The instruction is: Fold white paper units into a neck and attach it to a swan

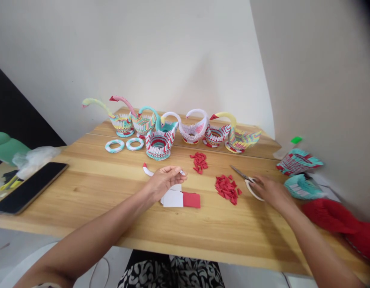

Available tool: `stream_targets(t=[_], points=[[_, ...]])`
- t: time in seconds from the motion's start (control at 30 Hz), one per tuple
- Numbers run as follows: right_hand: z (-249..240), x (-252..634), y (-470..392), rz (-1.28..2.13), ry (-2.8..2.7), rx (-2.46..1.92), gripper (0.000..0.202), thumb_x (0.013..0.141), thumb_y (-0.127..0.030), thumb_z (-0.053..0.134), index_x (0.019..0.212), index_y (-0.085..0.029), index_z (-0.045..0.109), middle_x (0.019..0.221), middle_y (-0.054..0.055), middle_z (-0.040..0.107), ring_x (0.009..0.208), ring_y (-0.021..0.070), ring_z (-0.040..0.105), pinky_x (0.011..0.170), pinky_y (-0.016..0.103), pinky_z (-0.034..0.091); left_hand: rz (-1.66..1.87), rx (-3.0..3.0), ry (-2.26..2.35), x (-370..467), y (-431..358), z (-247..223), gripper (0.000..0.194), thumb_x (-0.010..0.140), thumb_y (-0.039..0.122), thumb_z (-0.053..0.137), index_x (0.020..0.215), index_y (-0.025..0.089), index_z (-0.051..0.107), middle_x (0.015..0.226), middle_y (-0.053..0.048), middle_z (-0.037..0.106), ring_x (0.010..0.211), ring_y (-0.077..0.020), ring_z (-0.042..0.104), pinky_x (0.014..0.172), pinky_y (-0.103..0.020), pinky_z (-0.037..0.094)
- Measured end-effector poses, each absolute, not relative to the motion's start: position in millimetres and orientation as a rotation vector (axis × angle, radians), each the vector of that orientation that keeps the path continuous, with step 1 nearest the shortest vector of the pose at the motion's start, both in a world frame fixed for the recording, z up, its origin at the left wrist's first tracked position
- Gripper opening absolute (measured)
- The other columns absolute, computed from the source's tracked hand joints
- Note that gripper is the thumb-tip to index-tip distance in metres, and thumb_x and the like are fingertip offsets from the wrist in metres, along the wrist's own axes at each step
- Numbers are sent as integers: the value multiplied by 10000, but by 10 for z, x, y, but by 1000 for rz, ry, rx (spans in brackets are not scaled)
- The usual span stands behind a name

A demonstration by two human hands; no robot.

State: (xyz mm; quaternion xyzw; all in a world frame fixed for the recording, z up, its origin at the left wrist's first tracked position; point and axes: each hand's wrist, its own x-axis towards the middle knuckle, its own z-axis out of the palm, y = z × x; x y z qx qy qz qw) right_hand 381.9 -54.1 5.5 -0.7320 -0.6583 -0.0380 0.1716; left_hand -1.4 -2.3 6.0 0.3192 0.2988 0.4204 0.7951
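Observation:
My left hand [166, 181] is closed in a pinch on a small white folded paper piece [182, 173], held above the table. Below it lie a stack of white paper slips [173, 199] and a stack of red paper slips [191, 200]. A curved white paper neck with a red tip [147, 170] is partly hidden behind this hand. To the right, my right hand [269, 190] has its fingers on the white handles of a pair of scissors [241, 173], whose blades point away to the left. Two piles of red folded paper triangles [228, 189] sit between the hands.
Several folded-paper swans [161, 146] line the table's back, with two white-and-teal paper rings [114, 146] at their left. A dark phone [30, 186] lies on the left. Teal paper pieces [303, 187] and a red paper piece [332, 216] are at the right wall.

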Motion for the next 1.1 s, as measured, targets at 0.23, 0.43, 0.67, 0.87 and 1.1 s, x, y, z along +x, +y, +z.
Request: stream_targets(t=[0.23,0.43,0.67,0.87,1.1], points=[[434,2134,-591,-1,-2193,-1323,249,909,-276,517,1141,-213,583,1098,96,660,1033,235,604,880,370,474,911,725,645,17,-75,104,363,601,346,846,742,119,600,774,-64,720,717,-151,678,734,-265,502],[347,1599,-438,-25,-2195,-1166,115,918,-268,522,917,-182,600,859,84,662,818,218,596,715,331,465,933,754,591,37,-107,102,352,613,336,839,703,122,575,705,-23,687,657,-126,646,716,-270,504],[361,1753,-355,425,-1954,-1288,79,880,-275,560,870,-209,602,820,24,660,760,162,603,693,277,446,866,1102,693,-7,-42,95,333,734,456,710,784,132,656,776,-64,714,744,-176,661,767,-314,500],[138,2005,-246,1005,-1601,-1298,150,785,-317,633,851,-192,587,787,-6,620,700,126,561,669,257,435,808,1946,1046,-267,122,303,169,782,311,649,891,212,733,916,-52,735,890,-236,655,813,-305,461],[-75,2015,-266,1098,-1493,-1300,202,747,-344,645,857,-181,602,759,-9,580,681,125,528,656,263,425,487,2458,1072,-444,275,260,140,738,200,673,873,190,705,865,-100,693,855,-252,621,830,-332,433]])
